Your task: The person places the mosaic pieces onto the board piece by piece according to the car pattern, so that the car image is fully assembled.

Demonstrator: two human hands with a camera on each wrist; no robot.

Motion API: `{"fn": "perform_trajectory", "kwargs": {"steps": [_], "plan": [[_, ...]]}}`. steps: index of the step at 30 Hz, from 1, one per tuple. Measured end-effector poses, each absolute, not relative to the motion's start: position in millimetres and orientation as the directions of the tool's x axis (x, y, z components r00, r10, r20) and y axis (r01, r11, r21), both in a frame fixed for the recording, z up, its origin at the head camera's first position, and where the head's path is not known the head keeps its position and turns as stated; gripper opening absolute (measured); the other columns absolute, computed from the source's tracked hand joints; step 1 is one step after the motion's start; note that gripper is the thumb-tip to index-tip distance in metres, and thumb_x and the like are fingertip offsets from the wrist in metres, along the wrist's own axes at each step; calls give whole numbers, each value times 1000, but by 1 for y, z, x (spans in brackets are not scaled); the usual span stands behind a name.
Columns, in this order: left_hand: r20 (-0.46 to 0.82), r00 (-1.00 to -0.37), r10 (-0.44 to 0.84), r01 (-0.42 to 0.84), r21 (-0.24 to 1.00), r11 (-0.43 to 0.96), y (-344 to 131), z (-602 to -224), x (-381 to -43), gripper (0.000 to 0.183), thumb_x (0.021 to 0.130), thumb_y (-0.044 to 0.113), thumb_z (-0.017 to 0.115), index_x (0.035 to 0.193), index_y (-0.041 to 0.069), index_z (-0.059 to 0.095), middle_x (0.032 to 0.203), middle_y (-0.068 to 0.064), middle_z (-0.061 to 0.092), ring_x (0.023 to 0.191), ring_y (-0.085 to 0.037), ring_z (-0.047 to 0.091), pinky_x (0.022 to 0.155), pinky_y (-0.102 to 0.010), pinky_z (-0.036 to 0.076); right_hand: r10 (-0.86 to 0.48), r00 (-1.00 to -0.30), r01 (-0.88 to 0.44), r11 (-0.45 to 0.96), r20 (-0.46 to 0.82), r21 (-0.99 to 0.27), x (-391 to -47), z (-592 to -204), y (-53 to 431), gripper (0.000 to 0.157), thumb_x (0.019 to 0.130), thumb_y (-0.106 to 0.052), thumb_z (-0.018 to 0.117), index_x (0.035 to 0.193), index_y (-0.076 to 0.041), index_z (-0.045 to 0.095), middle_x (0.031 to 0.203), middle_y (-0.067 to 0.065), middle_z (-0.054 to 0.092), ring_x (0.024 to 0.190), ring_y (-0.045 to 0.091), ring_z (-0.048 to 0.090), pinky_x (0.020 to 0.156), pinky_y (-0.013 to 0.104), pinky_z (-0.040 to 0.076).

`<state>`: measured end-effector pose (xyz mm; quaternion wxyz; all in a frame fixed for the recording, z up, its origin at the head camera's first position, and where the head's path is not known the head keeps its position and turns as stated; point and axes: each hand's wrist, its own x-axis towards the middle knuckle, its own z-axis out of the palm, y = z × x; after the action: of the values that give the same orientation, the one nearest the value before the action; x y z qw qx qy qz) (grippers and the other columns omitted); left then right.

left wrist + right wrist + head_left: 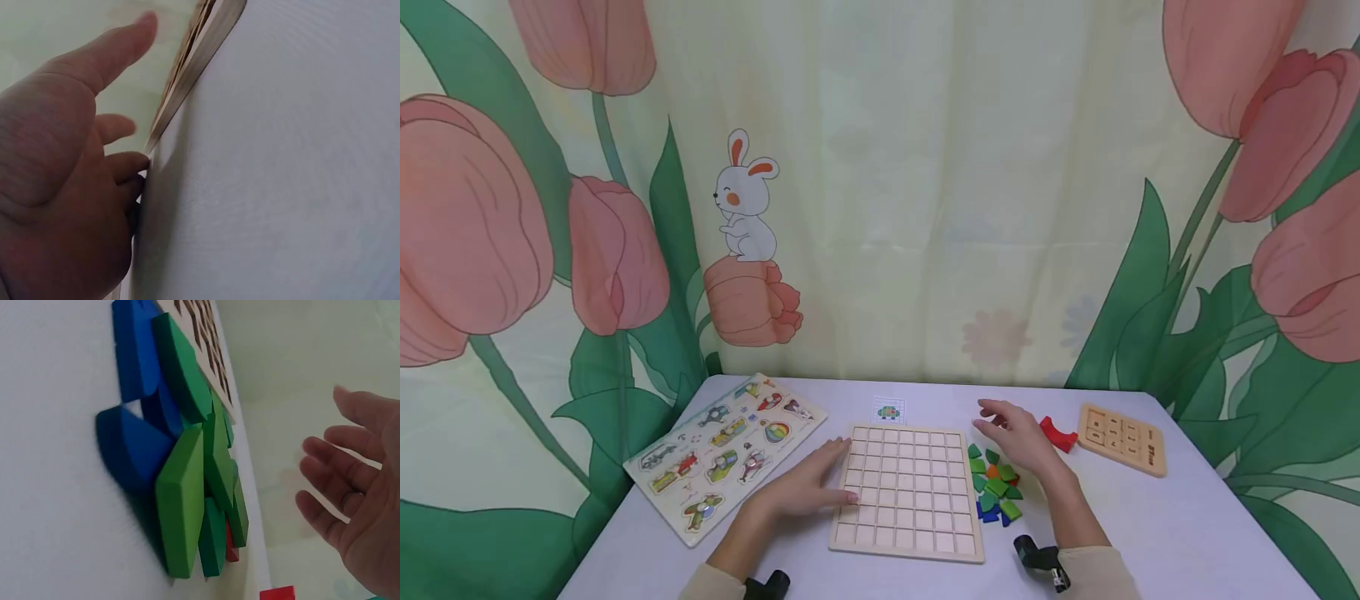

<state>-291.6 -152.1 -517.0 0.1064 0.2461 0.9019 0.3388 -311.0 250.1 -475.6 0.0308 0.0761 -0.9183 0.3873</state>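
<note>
Beige sleeves (1096,573) lie nearest; left hand (801,487), fingers extended, rests at grid board (905,492)'s left edge; right hand (1018,435), empty, relaxed, hovers off its right, near coloured blocks (997,486), best lifted singly, board steadied.

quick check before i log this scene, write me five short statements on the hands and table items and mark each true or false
1. The left hand is at the left side of the wooden grid board. True.
2. The green and blue pieces lie left of that board. False: the green and blue pieces lie to its right.
3. A small picture card lies beyond the board's far edge. True.
4. The right hand holds the red piece. False: the red piece lies on the table beside it.
5. The picture puzzle lies left of the grid board. True.
</note>
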Motion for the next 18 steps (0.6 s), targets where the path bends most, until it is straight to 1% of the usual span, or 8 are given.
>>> {"fn": "perform_trajectory", "kwargs": {"steps": [2, 4, 8, 12, 18], "plan": [[-51, -853, 519, 356, 671, 651, -156, -520, -291, 98, 88, 58, 75, 164, 13, 32, 173, -18, 20, 161, -40, 14, 129, -63, 14, -105, -988, -152, 682, 110, -715, -313, -477, 249, 55, 101, -32, 68, 150, -10, 55, 133, 13, 66, 113, 26, 60, 94, 40, 60], [-78, -849, 522, 344, 668, 660, -159, -522, -291, 96, 87, 60, 75, 164, 16, 35, 174, -15, 18, 162, -39, 13, 129, -63, 13, -94, -992, -123, 681, 81, -722, -314, -480, 249, 53, 101, -29, 69, 149, -11, 57, 130, 11, 67, 110, 25, 59, 90, 35, 60], [-121, -850, 513, 323, 651, 687, -164, -522, -289, 97, 86, 62, 74, 164, 19, 35, 175, -10, 17, 163, -36, 12, 130, -62, 9, -111, -994, -72, 665, -4, -743, -313, -488, 247, 49, 99, -24, 71, 146, -12, 61, 124, 9, 67, 105, 22, 57, 79, 26, 58], [-120, -851, 511, 327, 641, 695, -167, -521, -289, 97, 86, 61, 74, 164, 19, 34, 175, -10, 16, 163, -37, 10, 131, -61, 5, -133, -990, -50, 666, -53, -744, -313, -495, 244, 42, 98, -20, 72, 139, -12, 67, 114, 6, 66, 98, 21, 56, 72, 26, 55], [-97, -832, 547, 364, 649, 668, -165, -517, -291, 96, 87, 58, 74, 164, 17, 34, 175, -14, 16, 162, -40, 10, 130, -62, 4, -91, -994, -13, 676, -65, -736, -311, -503, 243, 35, 98, -15, 72, 133, -11, 71, 107, 5, 64, 93, 20, 56, 70, 26, 54]]}}
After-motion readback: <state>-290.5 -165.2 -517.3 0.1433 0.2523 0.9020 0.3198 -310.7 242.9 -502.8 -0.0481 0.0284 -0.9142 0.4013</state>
